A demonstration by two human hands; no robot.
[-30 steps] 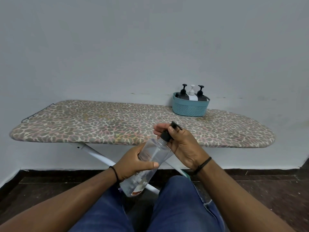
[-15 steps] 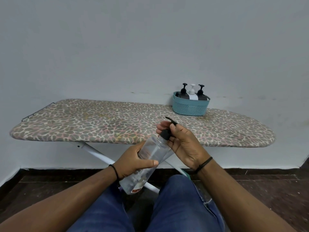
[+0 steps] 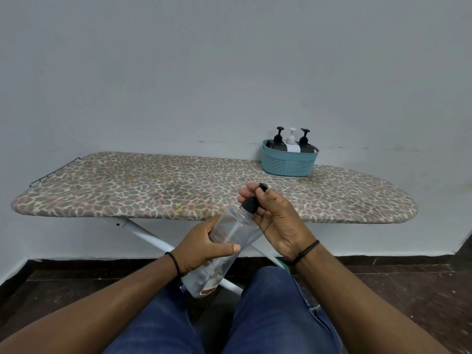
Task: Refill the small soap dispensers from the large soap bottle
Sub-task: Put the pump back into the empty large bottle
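**A:** Where's the large soap bottle [image 3: 224, 247]?

**B:** Off the counter [image 3: 178, 190], held over the person's lap. Long axis tilted: base down-left toward the knees, black pump cap [image 3: 249, 205] up-right toward the board edge.

**A:** Grips?

**B:** Left hand [image 3: 204, 245] wrapped round mid-body, thumb across the front, clamped on the bottle. Right hand [image 3: 277, 221] at the top end, fingers curled about the pump cap and nozzle, clamped there.

**A:** So the cap sits up-right of the left grip, along the axis.

**B:** Yes. Right hand is on it. My guess: the cap has to twist off about that tilted axis while the left holds the body against the turn.

**A:** Small dispensers?

**B:** Three of them [image 3: 292, 143], upright in a teal basket [image 3: 288, 163] at the counter's far right, by the wall. Well apart from both hands, nearer the right one.

**A:** Fill level?

**B:** Bottle looks mostly clear; can't tell.
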